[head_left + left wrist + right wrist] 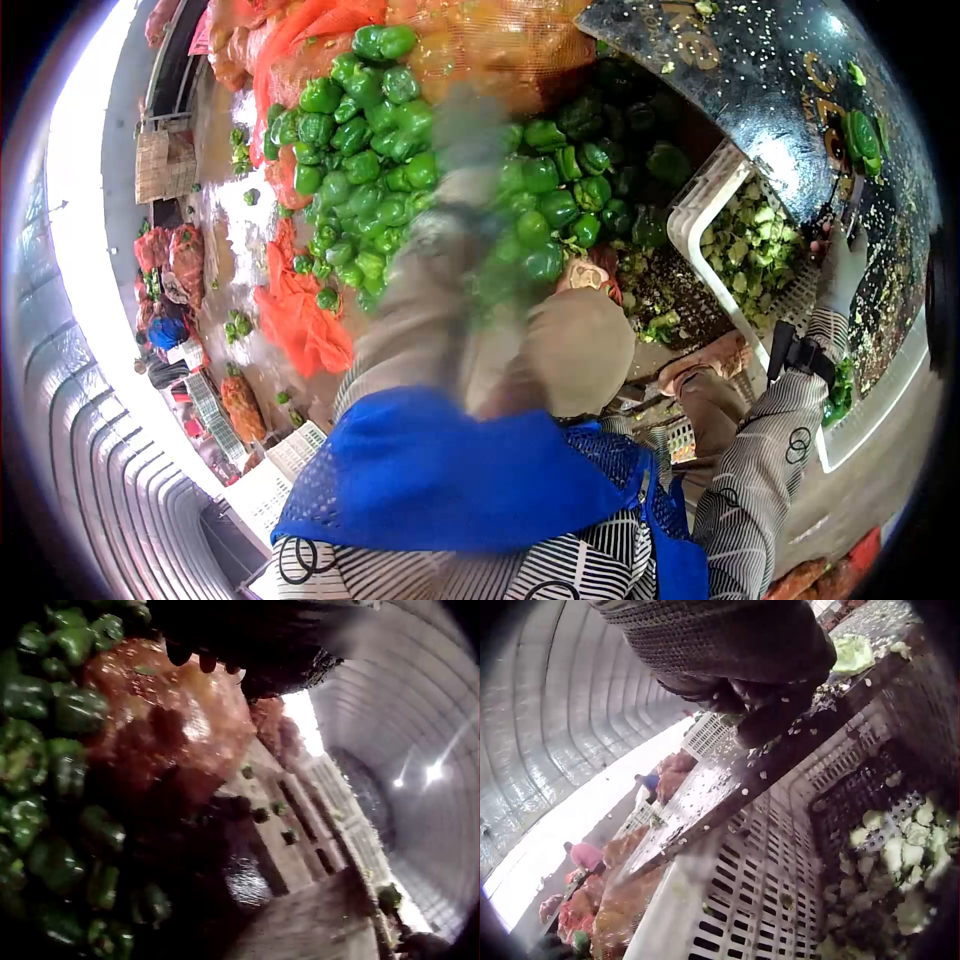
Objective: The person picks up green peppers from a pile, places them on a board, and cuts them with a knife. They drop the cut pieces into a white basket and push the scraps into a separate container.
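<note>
Green peppers [375, 165] lie in a large heap, also seen in the left wrist view as peppers [56, 862]. My gloved left hand [470, 130] is blurred above the heap; in the left wrist view the dark hand [255, 637] shows a row of fingertips and nothing visible held. At the right, my gloved right hand [845, 265] grips a narrow blade-like tool, seemingly a knife [852, 205], at the edge of a dark board [770, 100]. Close up, the right hand's fingers [761, 712] are curled low over the seed-strewn board [712, 776]; the tool is hidden there.
A white crate [700, 215] with pale green pieces stands beside the board. One pepper [862, 140] lies on the board. Orange mesh sacks [490, 50] border the heap, and red netting [300, 320] lies at its left. More sacks [187, 260] stand farther left.
</note>
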Available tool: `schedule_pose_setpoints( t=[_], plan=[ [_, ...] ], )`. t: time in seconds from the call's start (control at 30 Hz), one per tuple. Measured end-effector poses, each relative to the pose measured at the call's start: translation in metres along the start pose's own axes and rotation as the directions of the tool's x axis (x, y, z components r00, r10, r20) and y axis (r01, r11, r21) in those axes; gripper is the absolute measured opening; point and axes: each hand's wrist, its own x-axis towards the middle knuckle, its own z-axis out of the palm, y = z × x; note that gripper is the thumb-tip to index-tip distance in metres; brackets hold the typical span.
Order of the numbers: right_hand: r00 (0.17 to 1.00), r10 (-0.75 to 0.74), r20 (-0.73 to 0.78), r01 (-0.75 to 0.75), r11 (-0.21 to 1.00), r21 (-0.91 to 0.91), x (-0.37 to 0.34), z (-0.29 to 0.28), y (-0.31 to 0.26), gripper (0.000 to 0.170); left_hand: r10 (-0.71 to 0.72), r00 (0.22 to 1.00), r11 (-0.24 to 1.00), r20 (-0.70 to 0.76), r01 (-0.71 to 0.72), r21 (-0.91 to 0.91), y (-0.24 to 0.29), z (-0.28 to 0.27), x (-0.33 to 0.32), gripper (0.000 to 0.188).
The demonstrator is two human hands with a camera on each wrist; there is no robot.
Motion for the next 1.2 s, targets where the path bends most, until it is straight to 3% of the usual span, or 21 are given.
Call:
schedule_pose_setpoints(
  t=[0.07, 0.17, 0.2, 0.23, 0.3, 0.37, 0.4, 0.47, 0.53, 0.6, 0.63, 0.67, 0.73, 0.8, 0.87, 0.93, 1.0, 1.03, 1.07, 1.13, 1.2],
  plan=[
    [1.000, -0.008, 0.013, 0.009, 0.999, -0.046, -0.004, 0.004, -0.008, 0.024, -0.245, 0.969, 0.949, 0.020, 0.236, 0.207, -0.093, -0.015, -0.045, 0.047],
    [0.990, 0.025, 0.140, -0.017, 0.998, -0.060, 0.011, 0.001, 0.001, 0.021, -0.351, 0.889, 0.877, 0.293, 0.202, 0.436, -0.181, -0.010, -0.103, 0.079],
    [0.987, 0.051, 0.154, -0.050, 0.999, -0.016, 0.006, 0.003, -0.006, 0.021, -0.376, 0.825, 0.874, 0.421, 0.164, 0.457, -0.193, -0.007, -0.112, 0.087],
    [0.985, 0.066, 0.158, -0.067, 0.998, 0.001, 0.005, 0.006, -0.008, 0.021, -0.546, 0.675, 0.829, 0.497, 0.346, 0.440, -0.190, -0.004, -0.113, 0.095],
    [0.982, 0.068, 0.174, -0.080, 0.995, 0.062, 0.003, 0.006, -0.013, 0.020, -0.491, 0.740, 0.849, 0.461, 0.288, 0.443, -0.212, 0.016, -0.121, 0.099],
    [0.989, 0.039, 0.145, -0.037, 0.999, -0.010, 0.004, -0.001, -0.024, 0.019, -0.518, 0.725, 0.844, 0.453, 0.348, 0.408, -0.180, 0.009, -0.113, 0.100],
    [0.998, -0.039, 0.056, 0.027, 0.980, 0.196, -0.005, 0.008, -0.031, 0.018, -0.541, 0.713, 0.838, 0.447, 0.409, 0.361, -0.155, 0.002, -0.108, 0.099],
    [1.000, -0.006, 0.022, 0.001, 0.978, 0.207, -0.017, 0.008, -0.050, 0.015, -0.477, 0.720, 0.878, 0.504, 0.423, 0.226, -0.101, -0.017, -0.094, 0.092],
    [0.997, -0.052, -0.050, 0.060, 0.981, 0.182, -0.029, 0.012, -0.063, 0.018, -0.172, 0.857, 0.902, 0.485, 0.335, -0.272, -0.056, -0.014, -0.080, 0.082],
    [0.988, -0.153, 0.011, 0.153, 0.988, 0.012, -0.054, 0.015, -0.077, 0.025, 0.180, 0.944, 0.922, 0.275, -0.064, -0.383, 0.024, -0.029, -0.055, 0.073],
    [0.996, -0.088, -0.010, 0.087, 0.994, -0.062, -0.072, 0.023, -0.087, 0.027, 0.203, 0.876, 0.768, 0.438, 0.135, -0.626, 0.073, -0.046, -0.041, 0.068],
    [0.992, -0.113, 0.059, 0.118, 0.990, -0.078, -0.083, 0.025, -0.086, 0.035, 0.317, 0.863, 0.650, 0.394, 0.105, -0.753, 0.102, -0.032, -0.033, 0.062],
    [0.990, -0.056, 0.130, 0.067, 0.994, -0.083, -0.107, 0.032, -0.084, 0.034, 0.447, 0.809, 0.662, 0.382, -0.012, -0.749, 0.172, -0.025, -0.013, 0.057],
    [0.944, -0.317, 0.088, 0.328, 0.926, -0.188, -0.111, 0.039, -0.060, 0.034, 0.570, 0.765, 0.332, 0.300, 0.119, -0.936, 0.225, -0.005, -0.013, 0.052],
    [0.985, -0.115, 0.130, 0.125, 0.990, -0.064, -0.115, 0.038, -0.056, 0.035, 0.527, 0.807, 0.724, 0.266, -0.262, -0.638, 0.260, 0.015, -0.005, 0.046],
    [0.988, -0.109, 0.113, 0.117, 0.991, -0.065, -0.120, 0.041, -0.055, 0.041, 0.699, 0.714, 0.610, 0.050, -0.558, -0.563, 0.267, 0.044, 0.004, 0.043],
    [0.989, -0.103, 0.111, 0.115, 0.986, -0.117, -0.115, 0.050, -0.045, 0.044, 0.434, 0.807, 0.895, 0.401, -0.333, -0.297, 0.294, 0.010, 0.000, 0.041],
    [0.987, -0.098, 0.130, 0.120, 0.977, -0.178, -0.112, 0.052, -0.044, 0.047, 0.439, 0.805, 0.893, 0.400, -0.341, -0.293, 0.293, 0.016, 0.002, 0.041],
    [0.986, -0.100, 0.130, 0.121, 0.978, -0.171, -0.110, 0.052, -0.043, 0.047, 0.599, 0.728, 0.796, 0.334, -0.585, -0.155, 0.286, 0.024, 0.006, 0.039],
    [0.968, -0.140, 0.207, 0.173, 0.973, -0.154, -0.107, 0.052, -0.048, 0.052, 0.740, 0.604, 0.631, 0.296, -0.776, 0.007, 0.280, 0.033, 0.010, 0.037],
    [0.967, -0.082, 0.241, 0.116, 0.985, -0.129, -0.102, 0.048, -0.054, 0.055, 0.574, 0.716, 0.794, 0.396, -0.605, -0.059, 0.282, 0.042, 0.013, 0.036]
  ],
)
